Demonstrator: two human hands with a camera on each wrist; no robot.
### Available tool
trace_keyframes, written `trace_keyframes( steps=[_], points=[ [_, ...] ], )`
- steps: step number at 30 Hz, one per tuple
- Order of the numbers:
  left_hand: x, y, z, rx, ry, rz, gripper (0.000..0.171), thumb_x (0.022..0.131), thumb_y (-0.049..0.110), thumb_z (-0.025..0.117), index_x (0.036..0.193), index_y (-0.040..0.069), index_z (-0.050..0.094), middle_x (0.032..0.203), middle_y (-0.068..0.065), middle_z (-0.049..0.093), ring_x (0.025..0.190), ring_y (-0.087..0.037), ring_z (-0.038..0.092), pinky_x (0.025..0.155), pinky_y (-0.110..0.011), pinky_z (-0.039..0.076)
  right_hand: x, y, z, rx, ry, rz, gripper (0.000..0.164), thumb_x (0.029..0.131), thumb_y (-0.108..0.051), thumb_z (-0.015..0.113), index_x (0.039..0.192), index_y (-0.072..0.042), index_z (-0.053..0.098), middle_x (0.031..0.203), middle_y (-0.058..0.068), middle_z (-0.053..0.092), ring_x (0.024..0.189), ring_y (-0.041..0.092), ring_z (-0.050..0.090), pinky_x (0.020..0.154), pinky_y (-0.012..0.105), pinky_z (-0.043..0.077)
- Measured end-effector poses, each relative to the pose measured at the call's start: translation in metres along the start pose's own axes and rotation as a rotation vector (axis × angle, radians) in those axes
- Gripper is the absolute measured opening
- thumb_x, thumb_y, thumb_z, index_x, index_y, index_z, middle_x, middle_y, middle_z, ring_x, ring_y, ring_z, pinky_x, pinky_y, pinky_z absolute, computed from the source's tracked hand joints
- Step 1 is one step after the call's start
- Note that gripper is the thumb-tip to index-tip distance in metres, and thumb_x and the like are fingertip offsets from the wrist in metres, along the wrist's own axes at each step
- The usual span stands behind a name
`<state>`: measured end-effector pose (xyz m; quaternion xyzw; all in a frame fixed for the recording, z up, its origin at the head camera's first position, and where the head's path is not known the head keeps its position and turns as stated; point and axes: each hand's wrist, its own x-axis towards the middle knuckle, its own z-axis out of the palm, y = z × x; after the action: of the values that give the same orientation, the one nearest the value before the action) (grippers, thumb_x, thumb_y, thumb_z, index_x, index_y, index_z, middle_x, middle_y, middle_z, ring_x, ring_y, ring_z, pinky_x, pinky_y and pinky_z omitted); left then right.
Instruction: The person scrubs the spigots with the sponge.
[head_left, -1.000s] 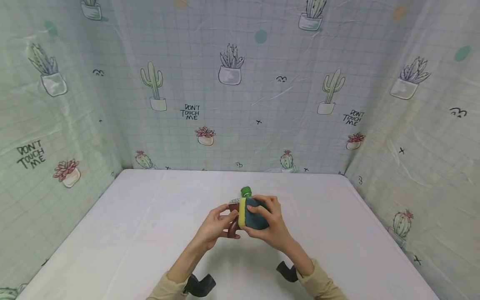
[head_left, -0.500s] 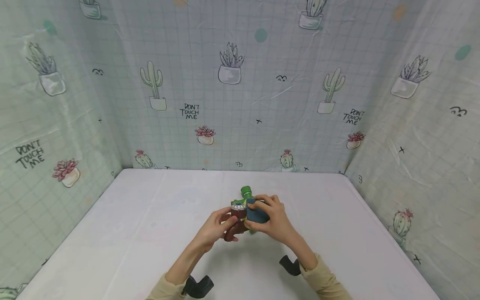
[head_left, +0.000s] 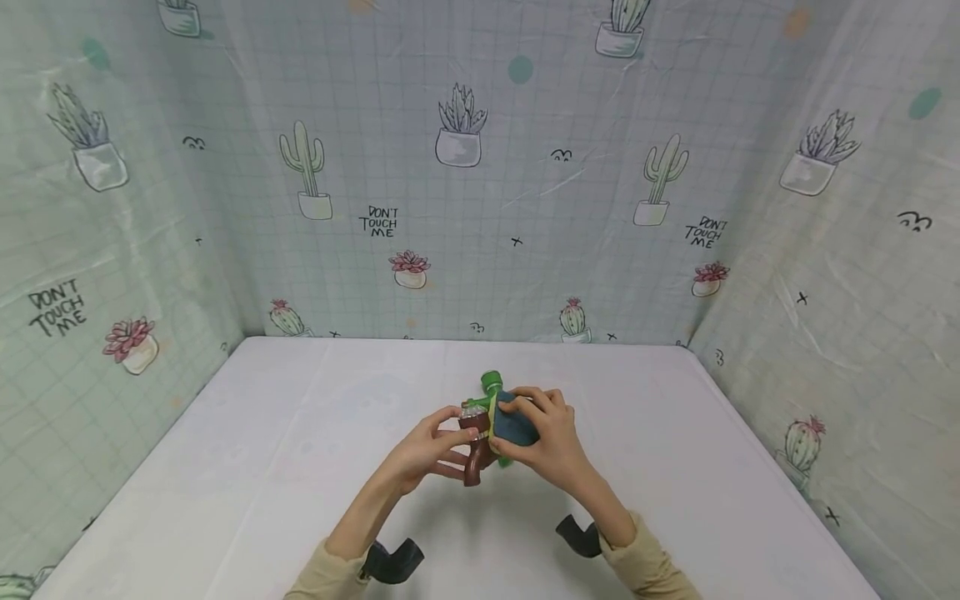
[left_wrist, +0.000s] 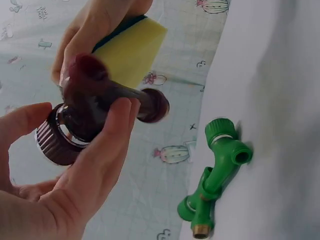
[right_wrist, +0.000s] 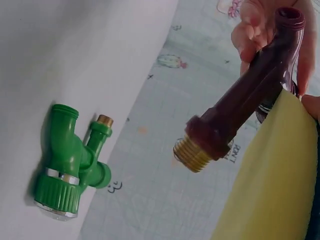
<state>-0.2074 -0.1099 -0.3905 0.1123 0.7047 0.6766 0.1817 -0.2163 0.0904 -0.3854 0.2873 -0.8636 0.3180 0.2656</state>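
Near the table's middle, my left hand [head_left: 416, 457] grips a brown-red water tap [head_left: 474, 458] between thumb and fingers around its ribbed knob. The tap is held up off the table, and its brass thread [right_wrist: 192, 155] shows in the right wrist view. My right hand [head_left: 553, 437] holds a sponge [head_left: 516, 427], yellow on one side and dark blue-green on the other. The yellow face [left_wrist: 132, 55] lies against the tap, though the exact contact is partly hidden. Behind both hands a green tap [right_wrist: 65, 150] with a ribbed knob and a brass thread lies on the table.
A white-covered table [head_left: 300, 467] spreads under the hands. Curtains [head_left: 517, 200] printed with cacti stand around its back and sides. Black curved pieces [head_left: 393, 562] sit at both wrists.
The brown-red tap has turned in my left hand, its spout swinging downward. My right hand and the sponge have shifted slightly right, and more of the green tap shows behind.
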Motion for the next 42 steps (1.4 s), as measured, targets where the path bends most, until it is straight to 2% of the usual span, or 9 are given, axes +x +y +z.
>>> trace_keyframes(
  steps=[3,6,13,18,23,28,31,38,42],
  points=[
    [0.001,0.002,0.000,-0.054,-0.007,-0.009,0.043,0.087,0.034,0.055,0.113,0.002,0.040,0.102,-0.018,0.062,0.074,-0.021,0.067,0.069,-0.040,0.055,0.000,-0.002,0.002,-0.017,0.015,0.001,0.037,0.063,-0.030,0.079,0.094,-0.017,0.063,0.110,0.005,0.057,0.090,0.020,0.041,0.069,0.030,0.030],
    [0.001,0.002,0.003,-0.125,0.031,0.002,0.043,0.088,0.036,0.054,0.111,0.001,0.042,0.098,-0.013,0.061,0.073,-0.021,0.067,0.070,-0.040,0.055,-0.001,-0.006,0.004,-0.013,0.036,-0.007,0.037,0.064,-0.030,0.078,0.095,-0.017,0.063,0.111,0.006,0.056,0.090,0.020,0.040,0.068,0.030,0.028],
    [-0.001,0.004,0.014,-0.221,0.241,0.054,0.041,0.086,0.028,0.058,0.114,0.005,0.040,0.096,-0.012,0.063,0.077,-0.020,0.067,0.070,-0.039,0.055,-0.006,-0.018,0.013,-0.037,0.083,-0.034,0.040,0.066,-0.031,0.077,0.100,-0.018,0.062,0.113,0.008,0.053,0.091,0.020,0.038,0.067,0.032,0.027],
    [-0.004,0.005,0.020,-0.248,0.387,0.065,0.037,0.081,0.025,0.065,0.105,0.007,0.044,0.090,-0.012,0.068,0.072,-0.020,0.067,0.065,-0.042,0.055,-0.010,-0.024,0.013,-0.101,0.082,-0.082,0.047,0.065,-0.033,0.078,0.105,-0.018,0.061,0.114,0.010,0.052,0.092,0.022,0.038,0.068,0.032,0.027],
    [-0.005,0.003,0.023,-0.233,0.449,0.079,0.032,0.077,0.021,0.069,0.093,0.008,0.044,0.087,-0.014,0.069,0.069,-0.023,0.068,0.064,-0.042,0.055,-0.011,-0.025,0.010,-0.173,0.076,-0.125,0.049,0.064,-0.032,0.077,0.109,-0.017,0.061,0.113,0.011,0.051,0.093,0.025,0.038,0.068,0.034,0.028],
    [-0.007,0.004,0.024,-0.217,0.448,0.128,0.030,0.077,0.013,0.069,0.094,0.005,0.046,0.087,-0.018,0.068,0.071,-0.027,0.068,0.065,-0.043,0.055,-0.008,-0.017,0.008,-0.178,0.092,-0.133,0.048,0.066,-0.030,0.076,0.109,-0.016,0.061,0.114,0.013,0.052,0.093,0.026,0.039,0.067,0.035,0.029],
    [-0.010,0.006,0.023,-0.224,0.410,0.145,0.029,0.078,0.010,0.067,0.099,0.002,0.048,0.089,-0.019,0.067,0.074,-0.029,0.067,0.067,-0.044,0.055,-0.004,-0.009,0.006,-0.151,0.108,-0.109,0.047,0.066,-0.026,0.076,0.109,-0.015,0.061,0.113,0.014,0.052,0.092,0.026,0.040,0.067,0.034,0.030],
    [-0.013,0.008,0.017,-0.348,0.297,0.082,0.033,0.083,0.019,0.063,0.108,0.005,0.047,0.094,-0.014,0.065,0.078,-0.026,0.067,0.073,-0.045,0.053,0.007,0.012,0.003,-0.109,0.149,-0.088,0.047,0.071,-0.024,0.071,0.115,-0.018,0.057,0.116,0.015,0.051,0.091,0.028,0.039,0.067,0.037,0.030],
    [-0.013,0.009,0.011,-0.429,0.235,0.043,0.045,0.087,0.024,0.058,0.123,0.004,0.040,0.093,-0.008,0.060,0.077,-0.021,0.067,0.074,-0.038,0.054,0.006,0.019,0.008,-0.084,0.154,-0.148,0.041,0.083,-0.040,0.056,0.121,-0.023,0.052,0.119,0.015,0.045,0.094,0.028,0.036,0.068,0.038,0.029]
  ],
)
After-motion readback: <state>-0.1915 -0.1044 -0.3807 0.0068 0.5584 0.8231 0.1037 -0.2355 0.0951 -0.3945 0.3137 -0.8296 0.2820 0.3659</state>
